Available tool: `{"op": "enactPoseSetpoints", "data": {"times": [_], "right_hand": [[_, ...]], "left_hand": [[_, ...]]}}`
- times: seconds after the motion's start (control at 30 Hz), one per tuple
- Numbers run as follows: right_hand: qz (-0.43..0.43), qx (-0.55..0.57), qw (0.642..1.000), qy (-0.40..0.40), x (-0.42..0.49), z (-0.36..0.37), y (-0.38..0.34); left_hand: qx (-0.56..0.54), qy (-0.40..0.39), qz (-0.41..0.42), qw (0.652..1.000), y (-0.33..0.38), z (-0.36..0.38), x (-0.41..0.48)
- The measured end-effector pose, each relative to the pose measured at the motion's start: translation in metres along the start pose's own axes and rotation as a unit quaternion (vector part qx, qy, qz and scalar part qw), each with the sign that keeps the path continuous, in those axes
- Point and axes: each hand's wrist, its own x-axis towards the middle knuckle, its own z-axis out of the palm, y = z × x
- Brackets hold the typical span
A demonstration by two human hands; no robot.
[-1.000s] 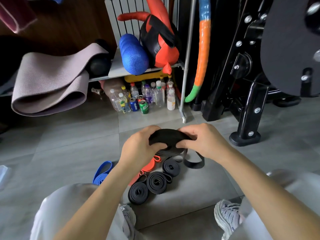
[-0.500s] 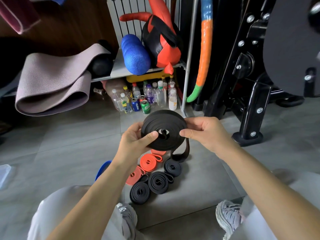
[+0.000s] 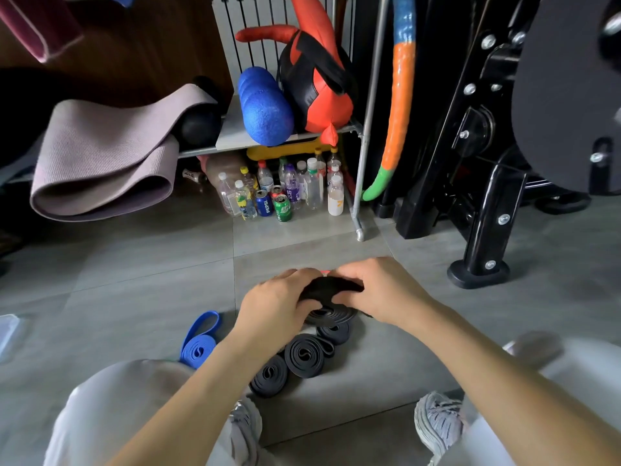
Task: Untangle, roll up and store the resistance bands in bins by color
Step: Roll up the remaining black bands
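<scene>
- Bands (image 3: pixel 304 356) lie low in the middle of the grey tiled floor (image 3: pixel 134 280), the widest thing in view.
- Black machine (image 3: pixel 487 196) fills the right side, its foot bolted flat on the tiles.
- Folded mauve mat (image 3: pixel 100 156) hangs off the left end of a metal rack (image 3: pixel 364 156).
- Curved tube (image 3: pixel 400 105), blue, orange and green, leans just right of the rack.
- Red and black bag (image 3: pixel 316 85) sits on the rack shelf, touching a blue roller (image 3: pixel 265 109) on its left.
- Bottles and cans (image 3: pixel 282 193) stand clustered on the floor under the shelf.
- Left hand (image 3: pixel 279 301) and right hand (image 3: pixel 383 290) are close together, fingers of both curled round one black band (image 3: pixel 331 287). It is held low over the pile, and a flat coil shows beneath the hands. Whether that coil touches the floor cannot be told.
- Blue band (image 3: pixel 198 341) lies loosely folded on the floor, left of the left forearm and apart from the black ones.
- Three black rolls lie in a slanting row below the hands, each touching the next: the big one in the middle, a second (image 3: pixel 268 376) nearer the knees, and a third (image 3: pixel 336 332) partly under the held band.
- Grey shoes (image 3: pixel 437 422) show at the bottom, between pale trouser legs.
- Orange sliver (image 3: pixel 325 272) peeks out between the fingertips; what it belongs to cannot be told.
</scene>
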Motion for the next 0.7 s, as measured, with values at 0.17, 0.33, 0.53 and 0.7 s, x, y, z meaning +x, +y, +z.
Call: {"op": "enactPoseSetpoints", "data": {"times": [0.17,0.33,0.53,0.7], "right_hand": [[0.018,0.028,0.999,0.02,-0.001,-0.013,0.001],[0.045,0.061,0.994,0.073,-0.001,-0.029,0.009],[0.065,0.23,0.967,0.088,-0.001,-0.034,0.011],[0.024,0.203,0.973,0.104,0.001,-0.026,0.007]], "left_hand": [[-0.125,0.035,-0.079,0.988,-0.002,-0.009,0.006],[-0.317,0.076,-0.119,0.938,-0.008,-0.017,0.013],[-0.473,0.075,-0.14,0.867,-0.002,-0.023,0.014],[-0.546,0.068,-0.172,0.817,-0.004,-0.025,0.011]]}}
